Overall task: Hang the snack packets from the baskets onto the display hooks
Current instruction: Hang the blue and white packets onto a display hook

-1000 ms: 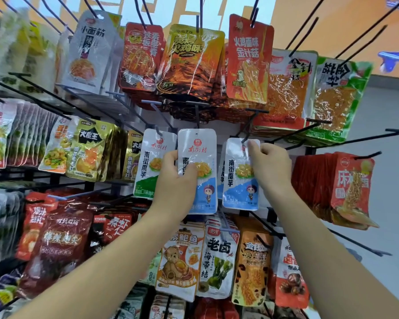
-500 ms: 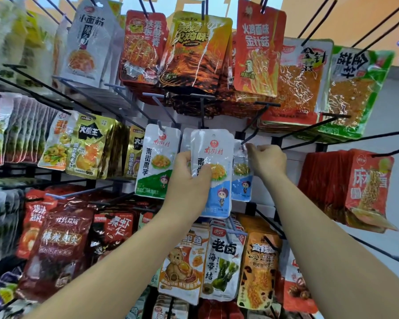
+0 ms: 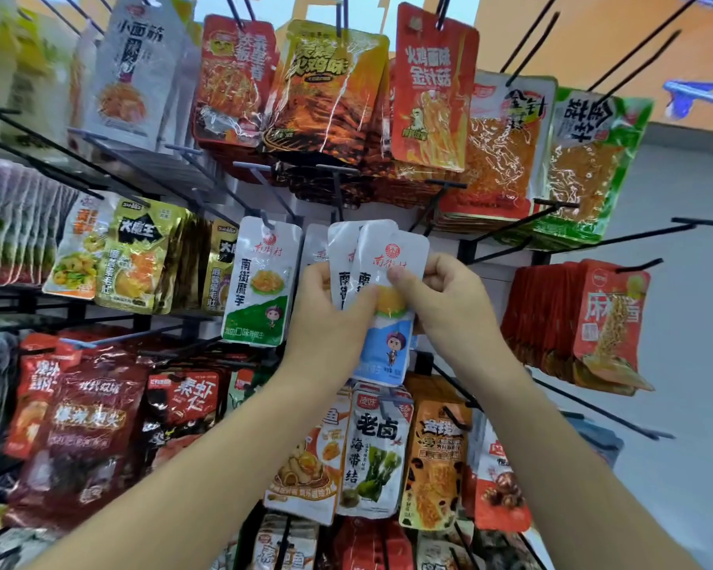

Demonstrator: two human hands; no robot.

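The display rack is the biggest thing here. It fills the space behind both hands, and snack bags hang on it in rows.

High above the hands hang big bags, an orange bag and a tall red bag. Out past the right hand hangs a thick red stack of bags. A long black hook sticks out above that stack with no bags on the part that shows. Under the hands hangs a white bag with green seaweed on it.

Just beside the left hand, on its outer side, hangs a white and green packet. It is on its own hook.

The left hand and the right hand are close together in the middle. Between them is a small bunch of white and blue packets. The left hand has its fingers curled around the bunch and holds it from the side. The right hand pinches the front packet with its thumb on the front, near the yellow picture. The tops of the packets stick up above both hands, close to the rack. I cannot tell if any of them is on a hook.
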